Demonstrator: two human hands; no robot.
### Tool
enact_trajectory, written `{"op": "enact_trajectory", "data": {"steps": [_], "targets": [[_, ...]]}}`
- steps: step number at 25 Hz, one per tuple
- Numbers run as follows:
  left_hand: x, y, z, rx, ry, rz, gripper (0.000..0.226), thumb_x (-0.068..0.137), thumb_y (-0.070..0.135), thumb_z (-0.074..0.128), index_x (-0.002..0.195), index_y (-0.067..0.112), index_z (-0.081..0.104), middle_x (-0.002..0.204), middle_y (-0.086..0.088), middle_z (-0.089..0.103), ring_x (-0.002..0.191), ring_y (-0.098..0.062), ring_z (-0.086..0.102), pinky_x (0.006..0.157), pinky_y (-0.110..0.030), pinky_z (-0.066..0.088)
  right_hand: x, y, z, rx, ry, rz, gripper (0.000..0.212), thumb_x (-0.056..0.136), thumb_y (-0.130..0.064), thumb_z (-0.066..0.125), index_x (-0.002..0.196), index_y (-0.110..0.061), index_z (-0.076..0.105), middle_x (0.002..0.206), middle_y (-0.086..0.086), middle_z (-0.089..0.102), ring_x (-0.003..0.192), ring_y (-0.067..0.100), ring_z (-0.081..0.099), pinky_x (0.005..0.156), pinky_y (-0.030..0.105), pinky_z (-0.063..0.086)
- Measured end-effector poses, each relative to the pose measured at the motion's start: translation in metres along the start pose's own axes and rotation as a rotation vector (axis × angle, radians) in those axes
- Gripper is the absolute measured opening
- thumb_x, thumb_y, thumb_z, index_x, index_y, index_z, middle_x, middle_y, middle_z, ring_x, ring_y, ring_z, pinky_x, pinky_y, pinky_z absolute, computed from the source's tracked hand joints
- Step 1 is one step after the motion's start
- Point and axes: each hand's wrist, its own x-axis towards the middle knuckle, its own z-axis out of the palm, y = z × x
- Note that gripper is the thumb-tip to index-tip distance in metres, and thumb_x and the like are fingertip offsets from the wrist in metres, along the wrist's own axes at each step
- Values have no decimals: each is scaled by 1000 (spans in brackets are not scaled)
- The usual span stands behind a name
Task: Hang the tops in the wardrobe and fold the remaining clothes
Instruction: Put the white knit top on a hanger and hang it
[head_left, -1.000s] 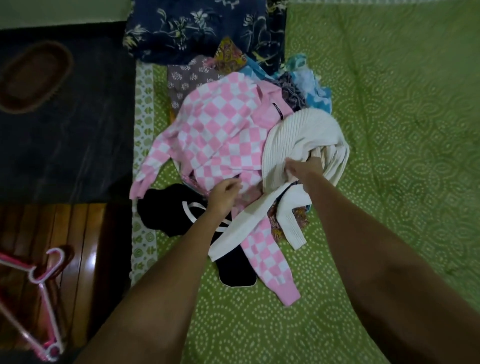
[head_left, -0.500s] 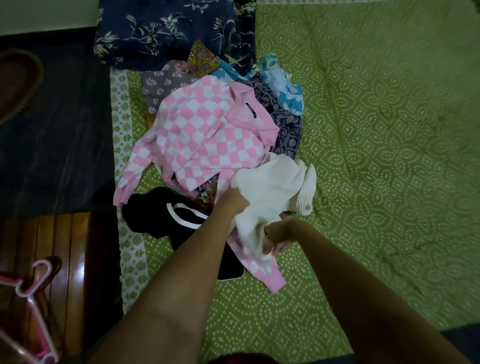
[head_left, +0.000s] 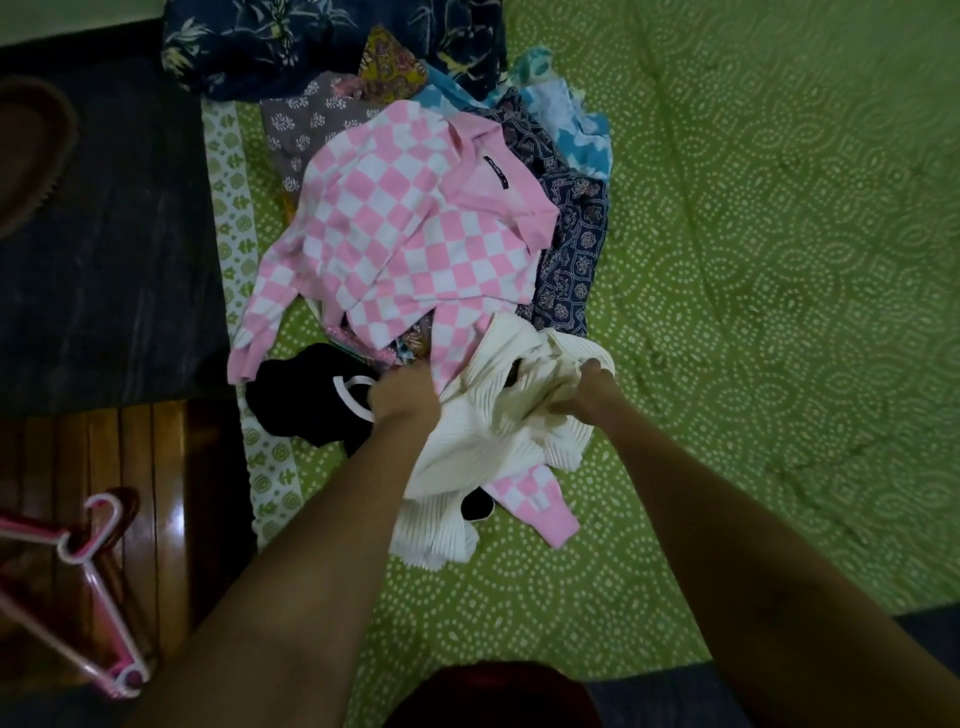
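step: lifting white ribbed top (head_left: 483, 441) off bed (head_left: 753, 312) | left hand (head_left: 402, 397) grips its left edge; right hand (head_left: 584, 392) grips its right edge | top bunched between them, just nearer than pink checked sweater (head_left: 410, 228); hanger (head_left: 98, 587) far left of it

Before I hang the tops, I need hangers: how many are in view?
1: a pink hanger lying on the wooden floor at lower left, partly cut off by the frame edge. More may lie out of view.
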Motion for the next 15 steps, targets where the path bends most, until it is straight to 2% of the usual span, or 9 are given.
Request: {"op": "enact_trajectory", "data": {"steps": [1,3,5,7,8,10,11,13,15], "targets": [[2,17,-1,18,80,199,20,94,17,52,113,10,54,119,-9,58,107,-29,57,78,-38,46,3,-1,5,-7,-50,18,101,75,-32,79,147,-1,15,140,23,39,127,37,43,97,39,41],[7,55,2,21,38,567,34,91,15,57,124,13,48,127,-6,51,115,-27,51,86,-41,47,9,0,19,28,-62,31,109,74,-36,79,148,-2,6,139,23,42,125,39,45,103,44,40],[13,89,20,-19,-63,697,54,88,10,61,137,13,39,139,-7,42,124,-27,44,95,-40,42,14,5,35,153,39,49,103,80,-29,75,148,-6,1,127,19,51,113,35,53,93,41,45],[18,110,41,-135,-141,583,79,83,6,68,147,11,22,148,-10,28,131,-32,38,101,-42,39,20,12,41,460,132,108,66,89,-12,60,140,-17,19,104,10,52,91,24,54,74,32,43],[18,115,50,-195,-165,476,90,81,4,70,150,12,12,152,-12,21,132,-35,35,103,-44,38,20,14,39,624,125,133,47,91,-5,52,126,-23,28,95,6,47,80,19,50,66,29,42],[19,114,55,-277,-188,283,98,81,-1,66,151,15,0,152,-17,21,131,-39,37,102,-47,40,20,23,33,829,130,127,37,88,7,41,107,-24,32,84,3,41,66,14,40,50,21,39],[22,110,54,-309,-194,236,95,82,-4,62,151,18,2,148,-18,30,126,-39,42,99,-47,42,20,31,29,869,144,102,39,84,13,37,104,-21,38,82,4,43,62,13,39,44,20,36],[21,99,47,-428,-205,247,76,82,-9,51,147,23,26,139,-12,46,116,-32,52,89,-39,48,7,45,19,912,119,40,47,76,20,31,93,-19,52,79,6,49,59,15,38,44,21,30],[15,88,26,-652,-229,246,55,81,-14,39,123,17,57,135,4,49,105,-23,54,67,-19,47,-7,52,10,901,96,-2,56,72,22,28,92,-20,58,81,6,54,57,14,38,43,20,26]]}}
